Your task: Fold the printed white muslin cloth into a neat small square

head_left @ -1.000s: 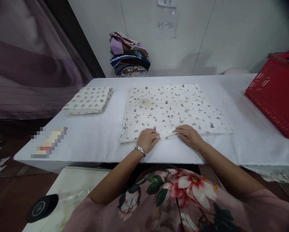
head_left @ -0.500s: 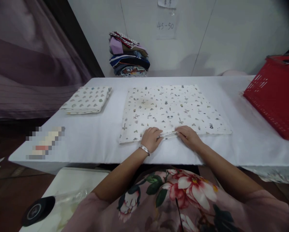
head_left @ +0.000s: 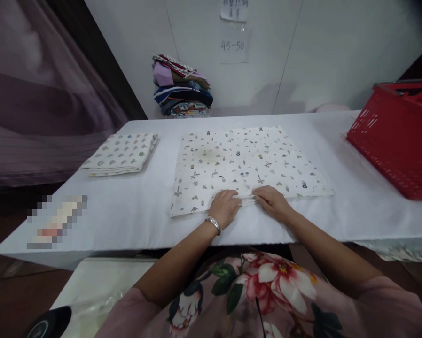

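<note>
A white cloth (head_left: 228,162) with small grey and green prints lies spread in a folded rectangle in front of me. Both hands grip its near edge, close to the middle. My left hand (head_left: 225,208), with a silver bracelet at the wrist, is closed on the edge, thumb underneath. A short way to the right, my right hand (head_left: 271,203) pinches the same edge. Between the hands the layers of the edge show slightly parted. A faint yellowish stain marks the cloth's upper left part.
The white-covered table (head_left: 345,216) also bears a folded patterned cloth (head_left: 122,152) at left and a red plastic basket (head_left: 394,141) at right. A blurred-out item (head_left: 58,223) lies near the left corner. Stacked folded fabrics (head_left: 183,89) stand behind the table.
The view has shifted slightly, so things at the left sit lower. Both hands keep hold of the cloth's near edge, with hardly any movement.
</note>
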Available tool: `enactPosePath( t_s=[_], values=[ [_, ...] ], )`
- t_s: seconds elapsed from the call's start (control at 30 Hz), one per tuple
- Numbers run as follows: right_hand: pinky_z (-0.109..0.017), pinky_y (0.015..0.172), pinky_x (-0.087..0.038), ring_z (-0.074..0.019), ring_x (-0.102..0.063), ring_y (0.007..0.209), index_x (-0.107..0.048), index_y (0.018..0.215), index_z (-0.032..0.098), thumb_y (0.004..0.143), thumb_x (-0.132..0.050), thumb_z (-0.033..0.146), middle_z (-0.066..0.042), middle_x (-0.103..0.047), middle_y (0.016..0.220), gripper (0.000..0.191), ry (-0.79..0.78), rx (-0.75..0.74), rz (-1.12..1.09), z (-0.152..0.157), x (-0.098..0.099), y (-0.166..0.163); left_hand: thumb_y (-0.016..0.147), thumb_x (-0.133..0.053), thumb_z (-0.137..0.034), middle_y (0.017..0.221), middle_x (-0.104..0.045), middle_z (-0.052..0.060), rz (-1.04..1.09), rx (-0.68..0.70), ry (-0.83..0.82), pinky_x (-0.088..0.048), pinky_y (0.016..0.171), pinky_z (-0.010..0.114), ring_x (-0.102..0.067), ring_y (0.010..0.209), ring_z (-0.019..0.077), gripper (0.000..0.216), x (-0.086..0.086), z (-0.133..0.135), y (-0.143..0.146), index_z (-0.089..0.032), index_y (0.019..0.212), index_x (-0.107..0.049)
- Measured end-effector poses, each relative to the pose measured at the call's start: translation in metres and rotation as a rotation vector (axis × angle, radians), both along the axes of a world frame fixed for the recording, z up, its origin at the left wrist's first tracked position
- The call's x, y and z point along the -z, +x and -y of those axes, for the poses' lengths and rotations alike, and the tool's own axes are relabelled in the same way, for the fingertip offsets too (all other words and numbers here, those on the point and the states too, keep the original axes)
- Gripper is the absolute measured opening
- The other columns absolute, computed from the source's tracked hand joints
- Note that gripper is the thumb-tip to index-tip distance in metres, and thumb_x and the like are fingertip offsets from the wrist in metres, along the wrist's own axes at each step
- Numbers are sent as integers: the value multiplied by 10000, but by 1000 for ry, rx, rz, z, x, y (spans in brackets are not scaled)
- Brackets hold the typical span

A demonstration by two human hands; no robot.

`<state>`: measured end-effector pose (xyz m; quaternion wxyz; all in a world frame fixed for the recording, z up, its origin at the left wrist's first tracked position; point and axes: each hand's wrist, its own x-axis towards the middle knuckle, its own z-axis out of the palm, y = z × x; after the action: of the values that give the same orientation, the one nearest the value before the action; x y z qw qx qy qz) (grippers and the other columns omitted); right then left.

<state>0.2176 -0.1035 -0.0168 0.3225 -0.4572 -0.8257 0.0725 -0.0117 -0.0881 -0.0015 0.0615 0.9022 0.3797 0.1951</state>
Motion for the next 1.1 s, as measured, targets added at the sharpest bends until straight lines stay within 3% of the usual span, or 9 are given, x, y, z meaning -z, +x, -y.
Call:
enactPosePath(
  t_s=[0.3, 0.47, 0.87, 0.97, 1.1],
  values=[
    [-408, 824, -458, -212, -569, 958, -631, 1025, 232, 903, -466, 250, -80, -650, 1042, 206, 175, 37, 34, 3, -3, -2, 862, -515, -248, 1109, -592, 60, 19, -48, -25, -426, 843, 392, -489, 1037, 226, 161, 0, -3, 12, -208, 826, -666],
    [-404, 821, -442, -217, -559, 950, -636, 1023, 226, 894, -471, 236, -84, -651, 1021, 210, 165, 2, 113, 5, -5, -4, 877, -479, -218, 1154, -574, 59, 60, -6, 53, -417, 871, 390, -471, 1064, 214, 171, -2, 1, 10, -206, 838, -645],
    [-378, 793, -406, -235, -521, 941, -620, 1067, 195, 911, -433, 234, -95, -635, 1027, 246, 122, -20, 276, 6, -11, -13, 913, -405, -252, 862, -618, 47, -21, -17, -16, -393, 774, 356, -537, 828, 184, 200, -5, -3, 14, -183, 849, -581],
    [-372, 778, -404, -234, -516, 915, -627, 1052, 192, 909, -431, 215, -96, -637, 989, 243, 111, 1, 256, 4, -10, -14, 910, -418, -260, 925, -629, 48, -3, -33, -15, -391, 802, 357, -539, 887, 186, 191, -6, -2, 10, -192, 872, -592],
    [-367, 780, -411, -231, -522, 909, -630, 1045, 185, 916, -425, 227, -93, -641, 984, 246, 82, 10, 232, 4, -9, -15, 863, -520, -281, 1170, -581, 51, 41, -12, 24, -384, 879, 372, -489, 1071, 213, 118, -6, 7, -6, -206, 877, -611]
  ],
)
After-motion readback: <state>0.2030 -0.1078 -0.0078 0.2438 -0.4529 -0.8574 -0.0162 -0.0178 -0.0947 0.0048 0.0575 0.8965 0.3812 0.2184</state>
